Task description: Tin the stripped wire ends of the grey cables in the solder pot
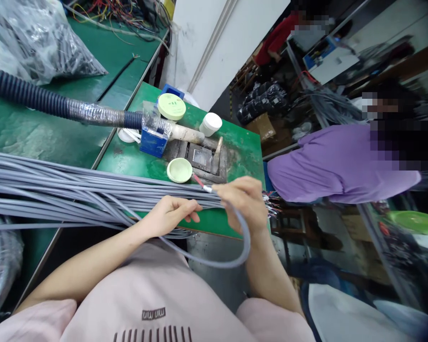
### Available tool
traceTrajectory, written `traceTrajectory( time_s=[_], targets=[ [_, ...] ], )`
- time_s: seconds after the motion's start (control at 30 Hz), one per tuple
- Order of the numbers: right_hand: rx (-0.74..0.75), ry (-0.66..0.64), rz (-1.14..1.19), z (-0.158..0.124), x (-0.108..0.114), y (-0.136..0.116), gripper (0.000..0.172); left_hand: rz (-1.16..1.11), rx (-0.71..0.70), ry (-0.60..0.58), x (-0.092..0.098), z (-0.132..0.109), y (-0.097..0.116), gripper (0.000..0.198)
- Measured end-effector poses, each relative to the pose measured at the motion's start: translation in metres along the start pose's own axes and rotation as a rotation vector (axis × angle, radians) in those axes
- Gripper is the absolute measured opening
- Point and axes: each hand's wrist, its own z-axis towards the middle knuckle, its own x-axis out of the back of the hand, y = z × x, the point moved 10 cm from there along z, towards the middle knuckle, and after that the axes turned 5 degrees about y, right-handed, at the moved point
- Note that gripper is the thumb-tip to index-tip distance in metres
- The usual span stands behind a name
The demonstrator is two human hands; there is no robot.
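My right hand [246,204] pinches a grey cable [245,237] close to its stripped end. Red and white wire ends [201,183] stick out from the fingers toward a small pale green dish [179,170], near its rim. The cable loops down below the hand and passes back under my left wrist. Over a long bundle of grey cables [92,183] rests my left hand [180,213], its fingers loosely curled with nothing visible in them. Multicoloured wire ends [272,204] show at the bundle's right end, partly behind my right hand.
Behind the dish sits a solder pot [201,156] set in the green bench [242,147]. A ribbed hose [28,95] reaches it through a blue block [153,141]. A round yellow-lidded tin [171,106] and a white jar [210,124] stand behind. A person in purple [335,161] is at the right.
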Motion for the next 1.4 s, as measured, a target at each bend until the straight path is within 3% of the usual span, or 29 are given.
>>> traceTrajectory(
  time_s=[0.13, 0.23, 0.37, 0.7, 1.17, 1.4],
  targets=[
    [0.422, -0.041, -0.141, -0.032, 0.003, -0.074, 0.019, -0.353, 0.178, -0.024, -0.022, 0.004, -0.023, 0.059],
    [0.492, -0.085, -0.177, -0.048, 0.002, -0.09, 0.018, -0.463, 0.199, -0.002, -0.029, 0.001, -0.033, 0.05],
    [0.435, -0.155, -0.146, -0.063, 0.003, -0.089, 0.021, -0.464, 0.118, -0.018, -0.033, -0.006, -0.033, 0.046],
    [0.34, -0.097, -0.117, -0.086, 0.005, -0.081, 0.026, -0.36, 0.086, -0.063, -0.043, -0.011, -0.025, 0.051],
    [0.28, -0.063, -0.096, -0.092, 0.003, -0.075, 0.025, -0.454, 0.13, -0.042, -0.049, -0.011, -0.042, 0.045],
    [0.281, -0.029, -0.072, -0.09, 0.004, -0.076, 0.024, -0.495, 0.164, -0.038, -0.05, -0.011, -0.04, 0.046]
  ],
)
